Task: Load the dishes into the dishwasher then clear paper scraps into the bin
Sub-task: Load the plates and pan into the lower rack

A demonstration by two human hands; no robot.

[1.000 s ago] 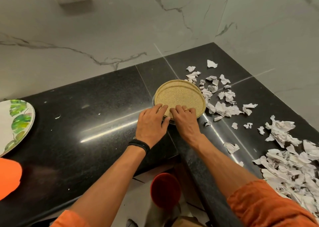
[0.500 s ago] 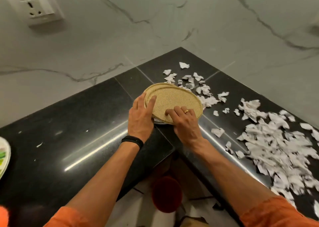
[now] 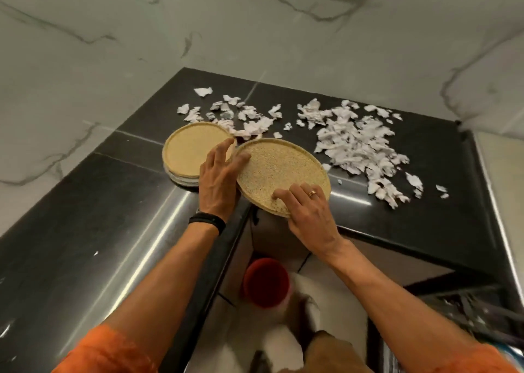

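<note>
Behind everything rises a white marble wall with grey veins [image 3: 113, 46], and below it sits the glossy black stone tabletop [image 3: 85, 231], which turns a corner around the person. Across its far right part spreads a wide litter of torn white paper scraps [image 3: 357, 140] – thickest on the right and thinning toward the corner, where a few pieces lie just beside the dishes. Down on the floor, between the forearms, stands a round red bin [image 3: 265, 283].

Near the inner corner rests a low stack of round plates with a smooth tan one on top [image 3: 190, 151]. Just right of it, overlapping its edge, is a speckled tan round plate [image 3: 283, 168], tilted, with its near rim out past the tabletop's edge.

On its left side is the left hand [image 3: 218, 182]: its thumb lies on the rim and its fingers [image 3: 222, 148] reach out fairly straight over the stack. At the near rim the right hand [image 3: 309, 216] grips the plate – fingers [image 3: 283, 195] curled on top, thumb hidden beneath.

A black wristband [image 3: 207, 221] circles the left wrist, and a gold ring [image 3: 312, 193] shows on the right hand.
</note>
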